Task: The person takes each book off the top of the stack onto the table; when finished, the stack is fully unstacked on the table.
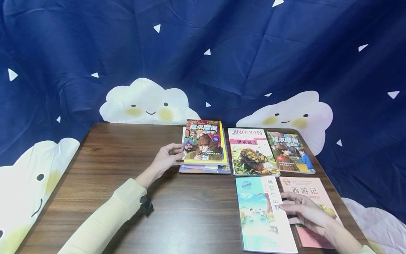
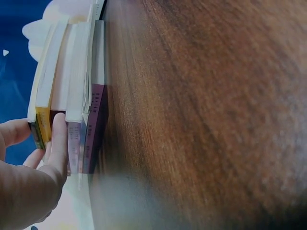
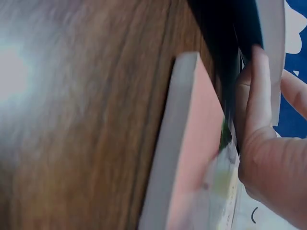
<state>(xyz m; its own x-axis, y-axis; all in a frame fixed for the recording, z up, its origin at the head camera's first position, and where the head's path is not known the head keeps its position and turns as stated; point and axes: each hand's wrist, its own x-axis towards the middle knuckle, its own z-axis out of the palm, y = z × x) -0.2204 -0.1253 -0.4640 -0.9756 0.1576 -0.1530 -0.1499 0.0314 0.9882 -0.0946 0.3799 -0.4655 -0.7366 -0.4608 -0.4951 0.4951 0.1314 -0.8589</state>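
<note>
At the back middle of the table stands a stack of several books, topped by a red and yellow comic-style book [image 1: 203, 137]. My left hand [image 1: 163, 158] holds the spine edge of the top books, with a yellow-spined book [image 2: 44, 122] between its fingers in the left wrist view. My right hand [image 1: 309, 213] grips the right edge of a light blue and white book [image 1: 255, 215]. In the right wrist view that book's dark underside [image 3: 254, 24] is raised, with fingers on both faces. A pink book [image 1: 317, 240] lies flat beneath my right hand.
Behind these, a white book with a red title [image 1: 252, 151] and a green detective book [image 1: 290, 155] lie side by side at the table's back right. Brown wooden tabletop [image 1: 177, 215] shows between my arms. A dark blue cloud-patterned cloth [image 1: 203, 53] hangs behind the table.
</note>
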